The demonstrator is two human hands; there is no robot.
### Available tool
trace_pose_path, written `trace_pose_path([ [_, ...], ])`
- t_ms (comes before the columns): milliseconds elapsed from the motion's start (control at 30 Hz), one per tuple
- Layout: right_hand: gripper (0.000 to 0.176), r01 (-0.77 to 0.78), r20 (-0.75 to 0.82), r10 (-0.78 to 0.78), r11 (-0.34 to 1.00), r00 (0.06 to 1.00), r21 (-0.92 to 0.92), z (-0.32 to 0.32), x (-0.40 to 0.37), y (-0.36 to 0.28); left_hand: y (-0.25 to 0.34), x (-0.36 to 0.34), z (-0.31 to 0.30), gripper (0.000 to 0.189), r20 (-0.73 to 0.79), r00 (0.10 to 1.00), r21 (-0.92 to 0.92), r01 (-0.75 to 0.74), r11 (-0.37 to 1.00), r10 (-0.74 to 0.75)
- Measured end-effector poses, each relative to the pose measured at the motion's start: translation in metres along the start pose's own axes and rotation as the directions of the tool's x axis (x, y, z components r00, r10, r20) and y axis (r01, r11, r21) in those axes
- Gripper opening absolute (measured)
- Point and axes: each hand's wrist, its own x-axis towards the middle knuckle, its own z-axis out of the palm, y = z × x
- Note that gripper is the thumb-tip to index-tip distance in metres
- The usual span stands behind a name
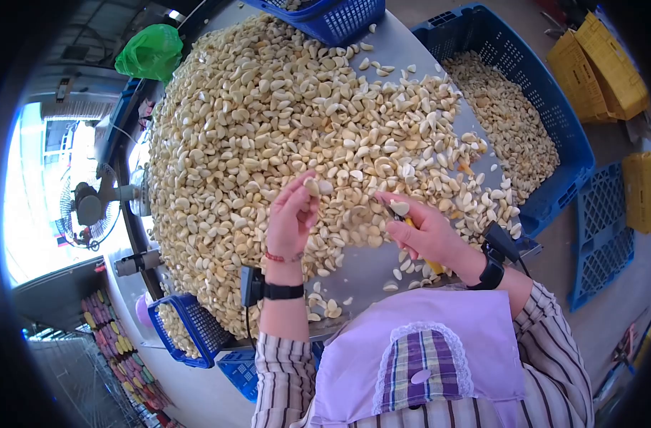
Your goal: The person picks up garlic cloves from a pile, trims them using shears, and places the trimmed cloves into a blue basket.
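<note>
A broad heap of pale, curved nuts (240,114) that look like cashews covers the metal table (361,274). Over the heap's near side, my left hand (291,217) pinches a single nut (312,187) between thumb and fingertips. My right hand (429,235), a little to its right, is closed round a small yellow-handled knife (434,266); the handle shows below the fingers, and a dark metal part at the front is mostly hidden. One pale nut (400,207) sits at the thumb and index finger of this hand.
A large blue crate (554,118) of nuts stands right of the table. Blue baskets are at the far edge (347,21) and near left (210,332). A green bag (151,51) hangs left, near a fan (90,207). Yellow crates (600,68) lie far right.
</note>
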Motion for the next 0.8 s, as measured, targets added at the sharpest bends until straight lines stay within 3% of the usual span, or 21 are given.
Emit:
trace_pose_path([
  [167,0.058,0.151,0.036,-0.149,0.984,0.988,-0.099,0.007,0.001,0.004,-0.022,-0.036,0.025,0.015,0.031,0.999,-0.058,-0.01,0.998,0.011],
  [233,0.063,0.162,0.105,-0.151,0.98,0.983,-0.115,0.008,-0.001,0.0,-0.024,-0.05,0.037,0.013,-0.044,0.999,0.265,0.016,0.964,-0.004],
  [300,0.062,0.202,0.14,-0.178,0.962,0.974,-0.182,0.01,-0.001,0.0,-0.023,-0.06,0.047,0.017,-0.036,0.999,0.265,0.033,0.964,-0.024],
  [367,0.061,0.247,0.178,-0.207,0.938,0.962,-0.244,0.009,-0.001,0.0,-0.027,-0.066,0.046,0.017,0.129,0.987,0.278,0.054,0.959,-0.093],
  [433,0.057,0.163,0.296,-0.089,0.958,0.951,-0.236,0.006,-0.002,-0.003,-0.032,-0.067,0.04,0.02,0.177,0.981,0.228,0.036,0.973,-0.078],
  [500,0.054,0.227,0.325,-0.143,0.945,0.935,-0.237,0.006,0.001,0.01,-0.03,-0.069,0.036,0.025,0.305,0.93,0.016,0.21,0.978,-0.205],
  [567,0.052,0.256,0.277,-0.195,0.945,0.941,-0.205,0.009,0.0,0.014,-0.036,-0.068,0.018,0.028,0.346,0.914,0.022,0.216,0.976,-0.21],
  [600,0.052,0.257,0.281,-0.196,0.945,0.94,-0.202,0.009,-0.001,0.009,-0.035,-0.067,0.014,0.027,0.453,0.884,-0.221,0.233,0.947,-0.112],
  [633,0.051,0.116,0.203,-0.089,0.986,0.975,-0.124,0.007,-0.004,-0.001,-0.034,-0.065,0.009,0.026,0.529,0.848,-0.444,0.266,0.856,0.011],
  [667,0.05,-0.024,0.133,0.029,0.999,0.991,-0.035,0.005,-0.005,-0.006,-0.034,-0.057,0.004,0.022,0.506,0.836,-0.574,0.144,0.806,0.211],
  [700,0.05,-0.024,0.134,0.029,0.999,0.991,-0.034,0.003,-0.003,-0.003,-0.03,-0.054,-0.009,0.025,0.264,0.938,-0.518,-0.058,0.853,0.224],
  [733,0.049,-0.005,0.119,-0.001,0.999,0.993,0.05,0.0,-0.002,0.001,-0.018,-0.054,-0.027,0.028,0.005,0.965,-0.404,-0.237,0.883,0.261],
  [767,0.048,0.014,0.102,-0.028,0.991,0.994,0.134,-0.001,-0.001,0.005,0.001,-0.049,-0.043,0.033,-0.223,0.954,0.129,-0.176,0.976,0.202],
  [800,0.048,0.011,0.104,-0.025,0.991,0.994,0.134,-0.001,-0.002,0.005,0.019,-0.043,-0.057,0.038,-0.435,0.863,0.591,0.058,0.805,0.257],
])
